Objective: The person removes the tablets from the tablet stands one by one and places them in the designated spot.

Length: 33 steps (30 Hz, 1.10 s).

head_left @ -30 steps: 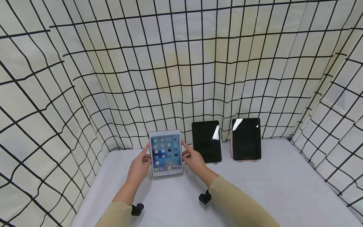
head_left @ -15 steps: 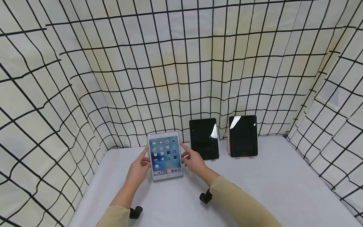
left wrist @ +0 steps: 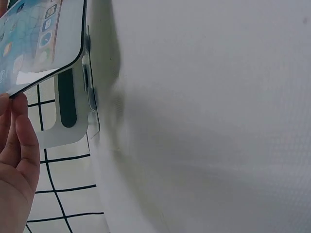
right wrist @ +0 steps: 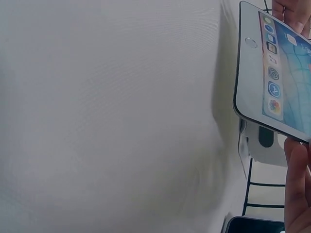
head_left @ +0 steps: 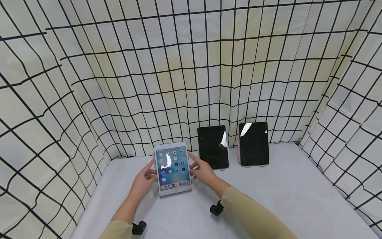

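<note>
A white tablet (head_left: 173, 169), its screen lit with app icons, is held upright and leaning back between both hands. My left hand (head_left: 141, 182) holds its left edge with the fingertips. On the opposite edge, the fingers and thumb of my right hand (head_left: 204, 171) grip it. Behind the tablet, the left wrist view shows a pale stand (left wrist: 82, 104) with a dark pad; a gap lies between the two. From the right wrist view the same stand (right wrist: 267, 154) shows under the tablet's tilted lower edge. Most of the stand is hidden.
Two dark-screened tablets, one nearer (head_left: 212, 146) and one farther right (head_left: 254, 142), lean at the back of the white table (head_left: 268, 199). A pinkish edge shows at the farther one. White walls with a black grid (head_left: 191, 89) enclose the back and sides.
The white tablet has come a little toward me and leans back more, with a bright reflection now on its screen. Both hands have stayed at its sides. The head view has shifted slightly.
</note>
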Each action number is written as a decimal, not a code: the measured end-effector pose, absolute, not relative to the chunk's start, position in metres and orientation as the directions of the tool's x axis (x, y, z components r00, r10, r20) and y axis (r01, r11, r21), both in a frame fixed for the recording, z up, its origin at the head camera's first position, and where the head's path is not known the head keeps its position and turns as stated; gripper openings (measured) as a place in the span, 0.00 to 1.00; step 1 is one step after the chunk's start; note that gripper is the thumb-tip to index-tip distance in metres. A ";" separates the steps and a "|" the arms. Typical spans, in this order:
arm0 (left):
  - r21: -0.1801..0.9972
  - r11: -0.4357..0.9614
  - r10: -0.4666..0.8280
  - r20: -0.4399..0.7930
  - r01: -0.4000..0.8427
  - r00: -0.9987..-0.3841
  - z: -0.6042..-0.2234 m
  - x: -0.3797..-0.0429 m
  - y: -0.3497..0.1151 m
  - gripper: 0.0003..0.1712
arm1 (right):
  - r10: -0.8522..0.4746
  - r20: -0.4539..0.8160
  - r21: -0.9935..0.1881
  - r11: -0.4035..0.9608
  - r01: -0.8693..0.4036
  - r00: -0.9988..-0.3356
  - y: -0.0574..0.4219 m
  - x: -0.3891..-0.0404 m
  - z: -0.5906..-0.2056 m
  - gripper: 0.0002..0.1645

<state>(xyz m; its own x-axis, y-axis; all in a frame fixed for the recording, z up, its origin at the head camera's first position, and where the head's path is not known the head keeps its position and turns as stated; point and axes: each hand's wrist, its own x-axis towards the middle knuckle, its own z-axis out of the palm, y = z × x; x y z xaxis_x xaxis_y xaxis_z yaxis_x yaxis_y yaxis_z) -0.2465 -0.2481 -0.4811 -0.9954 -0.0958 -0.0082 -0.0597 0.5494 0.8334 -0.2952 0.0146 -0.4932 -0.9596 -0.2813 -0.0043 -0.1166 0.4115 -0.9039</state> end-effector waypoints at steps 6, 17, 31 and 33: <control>0.850 0.523 -0.073 -0.040 -0.073 -0.997 -0.482 -0.245 -0.248 0.46 | -0.299 -0.041 -0.915 0.394 -0.084 -0.953 0.018 -0.296 -0.498 0.47; 0.879 0.467 -0.053 -0.079 -0.095 -0.995 -0.489 -0.243 -0.251 0.47 | -0.319 -0.081 -0.932 0.361 -0.042 -0.944 0.020 -0.292 -0.507 0.48; 0.886 0.439 -0.027 -0.153 -0.149 -0.988 -0.496 -0.231 -0.256 0.46 | -0.326 -0.167 -0.936 0.350 0.045 -0.931 0.019 -0.276 -0.504 0.48; 0.883 0.444 -0.022 -0.160 -0.153 -0.987 -0.498 -0.230 -0.257 0.46 | -0.330 -0.181 -0.938 0.342 0.061 -0.926 0.019 -0.274 -0.505 0.48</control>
